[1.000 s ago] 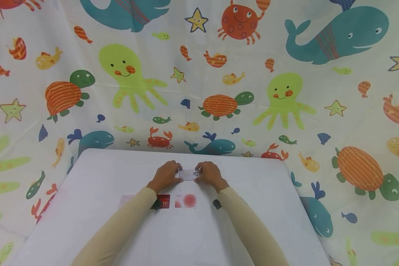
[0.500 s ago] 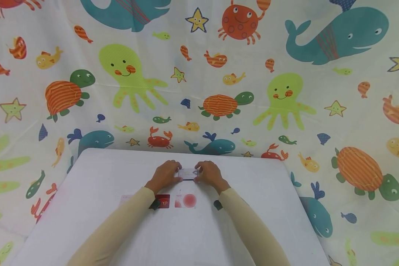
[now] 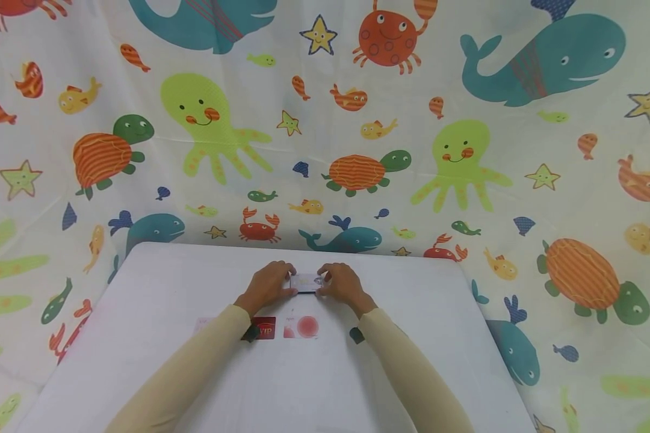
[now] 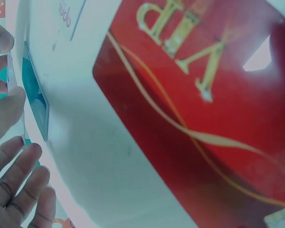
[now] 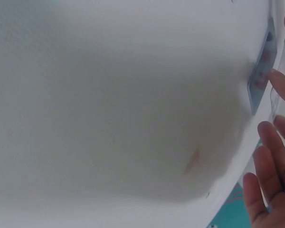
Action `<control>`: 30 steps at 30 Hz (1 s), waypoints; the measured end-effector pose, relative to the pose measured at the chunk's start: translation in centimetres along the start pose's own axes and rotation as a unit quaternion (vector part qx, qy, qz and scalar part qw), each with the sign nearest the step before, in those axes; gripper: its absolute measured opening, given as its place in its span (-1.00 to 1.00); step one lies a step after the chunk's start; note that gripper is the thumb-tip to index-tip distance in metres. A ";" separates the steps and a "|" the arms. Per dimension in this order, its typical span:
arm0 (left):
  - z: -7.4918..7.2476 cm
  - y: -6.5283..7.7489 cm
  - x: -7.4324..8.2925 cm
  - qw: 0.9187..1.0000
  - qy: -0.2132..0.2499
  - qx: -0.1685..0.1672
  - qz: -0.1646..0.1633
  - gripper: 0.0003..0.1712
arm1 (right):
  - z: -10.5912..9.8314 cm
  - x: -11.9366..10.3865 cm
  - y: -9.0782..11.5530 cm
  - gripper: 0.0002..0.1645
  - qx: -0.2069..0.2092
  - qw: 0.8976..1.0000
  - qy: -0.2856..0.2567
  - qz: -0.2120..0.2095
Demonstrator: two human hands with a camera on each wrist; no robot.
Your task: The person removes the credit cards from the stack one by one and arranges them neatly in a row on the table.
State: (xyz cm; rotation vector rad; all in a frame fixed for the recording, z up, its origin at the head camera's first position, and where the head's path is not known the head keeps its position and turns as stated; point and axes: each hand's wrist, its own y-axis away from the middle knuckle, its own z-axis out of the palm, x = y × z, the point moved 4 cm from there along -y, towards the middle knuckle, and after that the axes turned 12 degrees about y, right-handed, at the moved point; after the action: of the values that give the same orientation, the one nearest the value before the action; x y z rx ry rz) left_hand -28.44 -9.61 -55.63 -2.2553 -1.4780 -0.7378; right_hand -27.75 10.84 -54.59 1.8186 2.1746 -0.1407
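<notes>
In the head view my left hand [image 3: 267, 285] and right hand [image 3: 344, 287] pinch the two short ends of a clear, card-sized plastic piece [image 3: 305, 281] between thumb and fingers. Its exact kind is not plain. Just below it, a card [image 4: 35, 97] with a teal face lies on the white table in the left wrist view. The right wrist view shows that card [image 5: 263, 71] too, with the clear plastic [image 5: 274, 100] raised a little above it between thumb and fingertips. The remaining fingers of both hands are loosely extended.
Nearer me on the white table [image 3: 314, 385] lie a red VIP card [image 3: 266, 328], a white card with a pink circle [image 3: 302, 327] and a pale pink card [image 3: 203, 324], partly behind the left sleeve. A sea-animal curtain [image 3: 314, 138] hangs behind the table's far edge.
The clear plastic piece has risen slightly in both hands, and a dark edge now shows below it. The hands otherwise stay in place; the head view has shifted slightly.
</notes>
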 end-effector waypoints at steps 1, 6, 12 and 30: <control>-0.1 0.0 0.0 1.000 0.001 0.001 0.003 -0.37 | 0.0 0.0 0.0 -0.45 0.000 1.000 0.002 -0.001; -0.2 0.3 0.2 1.000 0.000 0.004 0.013 -0.38 | -0.3 0.1 0.2 -0.45 0.002 1.000 -0.004 -0.011; -0.2 0.6 0.5 1.000 0.019 0.003 0.017 -0.36 | -0.4 0.4 0.4 -0.47 0.004 1.000 -0.001 -0.023; 0.3 1.6 1.3 0.999 0.019 0.021 0.025 -0.30 | -0.6 0.7 1.6 -0.44 0.011 0.999 -0.004 -0.037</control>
State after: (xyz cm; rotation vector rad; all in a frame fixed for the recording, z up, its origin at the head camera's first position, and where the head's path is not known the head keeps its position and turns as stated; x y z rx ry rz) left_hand -26.50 -9.08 -55.13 -2.2259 -1.4023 -0.7244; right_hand -26.40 11.98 -54.00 1.7470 2.2437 -0.1874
